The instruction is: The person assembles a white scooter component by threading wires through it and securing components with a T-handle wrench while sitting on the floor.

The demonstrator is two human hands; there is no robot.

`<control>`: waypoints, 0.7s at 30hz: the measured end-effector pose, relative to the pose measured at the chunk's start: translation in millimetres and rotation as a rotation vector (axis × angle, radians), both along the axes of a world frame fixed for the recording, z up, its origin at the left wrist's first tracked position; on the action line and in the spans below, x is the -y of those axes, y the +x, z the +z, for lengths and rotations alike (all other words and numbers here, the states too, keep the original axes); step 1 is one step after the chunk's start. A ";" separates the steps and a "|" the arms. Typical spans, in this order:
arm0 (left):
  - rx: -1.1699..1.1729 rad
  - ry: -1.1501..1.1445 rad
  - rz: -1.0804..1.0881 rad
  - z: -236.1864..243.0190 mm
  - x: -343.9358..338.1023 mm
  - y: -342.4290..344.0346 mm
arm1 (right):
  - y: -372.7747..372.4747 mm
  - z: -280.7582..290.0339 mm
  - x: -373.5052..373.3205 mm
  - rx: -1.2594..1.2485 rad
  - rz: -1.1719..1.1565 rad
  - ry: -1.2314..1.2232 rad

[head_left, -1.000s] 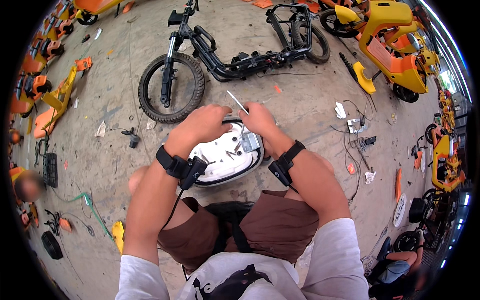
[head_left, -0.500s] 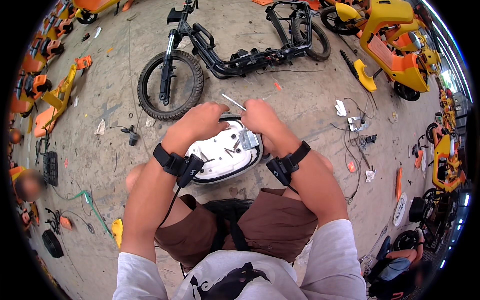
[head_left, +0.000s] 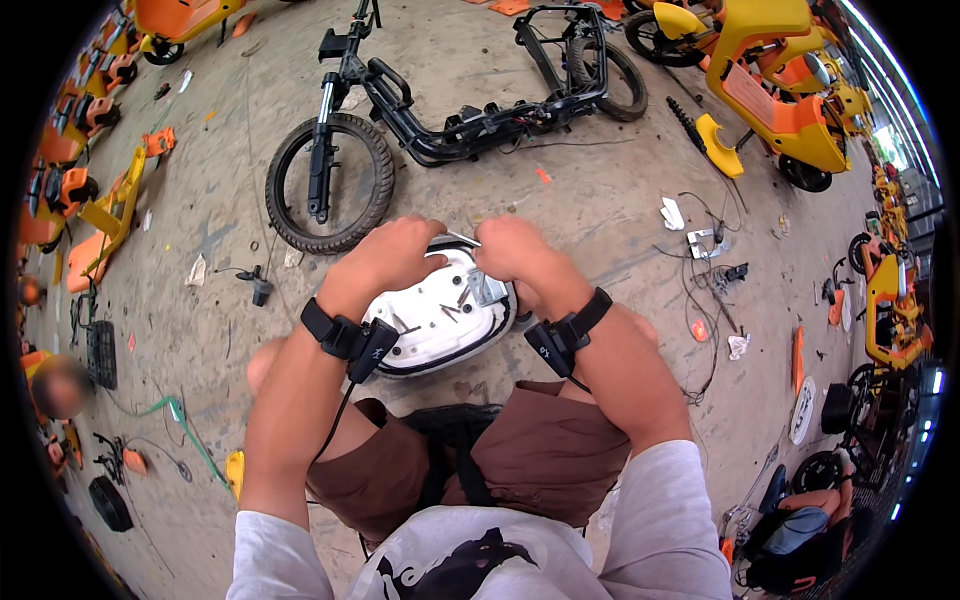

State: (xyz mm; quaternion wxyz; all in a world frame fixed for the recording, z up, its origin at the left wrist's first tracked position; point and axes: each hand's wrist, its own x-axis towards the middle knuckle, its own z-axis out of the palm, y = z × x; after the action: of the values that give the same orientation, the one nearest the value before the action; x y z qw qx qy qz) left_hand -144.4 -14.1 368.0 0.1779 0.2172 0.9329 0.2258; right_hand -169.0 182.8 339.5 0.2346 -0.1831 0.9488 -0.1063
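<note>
An oval white shell with a black rim, like the underside of a scooter seat (head_left: 420, 316), lies in front of my knees. Several dark screws or small rods and a silver metal bracket (head_left: 487, 289) rest on it, the bracket on its right side. My right hand (head_left: 512, 250) is closed around a thin metal rod (head_left: 463, 239) above the seat's far edge. The rod's other end reaches the fingertips of my left hand (head_left: 393, 253), which is curled over the far left of the seat. What sits inside the left fingers is hidden.
Beyond the seat stands a stripped black scooter frame (head_left: 480, 130) with its front wheel (head_left: 330, 182) close by. Loose wires (head_left: 695, 285) and scraps lie to the right, a black part (head_left: 260, 286) to the left. Yellow scooters (head_left: 765, 95) line both sides. A person (head_left: 810, 525) sits at lower right.
The rod has swung lower and flatter, and its free end now meets my left fingertips. Both hands have shifted slightly down in the view; the surroundings slid a little left.
</note>
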 end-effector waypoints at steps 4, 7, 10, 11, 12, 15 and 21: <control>-0.022 0.007 -0.001 -4.5 1.5 0.0 | 1.5 4.2 0.1 0.004 -0.008 -0.006; -0.032 0.010 -0.004 -5.1 2.6 0.2 | 1.4 5.5 -1.1 0.007 -0.002 -0.008; -0.023 0.008 0.000 -2.3 0.9 1.3 | 2.1 10.7 -1.8 0.017 0.010 0.003; -0.019 0.006 0.003 -0.2 0.2 1.6 | 2.2 12.5 -1.8 0.021 0.015 0.009; -0.015 0.002 0.000 1.4 -0.2 1.7 | 2.0 11.6 -2.1 0.019 0.019 0.012; -0.011 -0.007 -0.003 2.8 -0.3 2.0 | 1.8 8.8 -1.1 0.024 0.028 0.018; -0.017 -0.003 0.003 0.9 0.3 2.6 | 1.9 9.8 -1.1 0.051 0.039 0.015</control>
State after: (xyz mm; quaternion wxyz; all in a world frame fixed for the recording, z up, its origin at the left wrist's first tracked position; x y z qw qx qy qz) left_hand -141.8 -14.4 368.9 0.1699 0.2175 0.9350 0.2228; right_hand -167.1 183.9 349.3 0.2620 -0.1970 0.9395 -0.0991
